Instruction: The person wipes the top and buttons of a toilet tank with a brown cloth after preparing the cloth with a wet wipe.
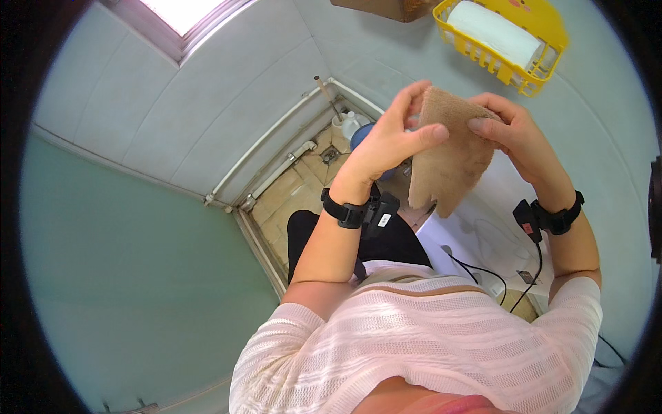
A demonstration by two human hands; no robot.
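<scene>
A fluffy brown cloth hangs between my two hands, its lower edge loose and uneven. My left hand grips it along its left side, thumb on the near face and fingers partly hidden behind. At the upper right corner, my right hand pinches the same cloth with the thumb in front. Each wrist wears a black strap with a small box, and cables run down from the right one.
On the wall at upper right hangs a yellow basket holding a white paper roll. White pipes follow the wall's foot. A white jug stands on the tiled floor beside something blue. Below the cloth is a white basin-like surface.
</scene>
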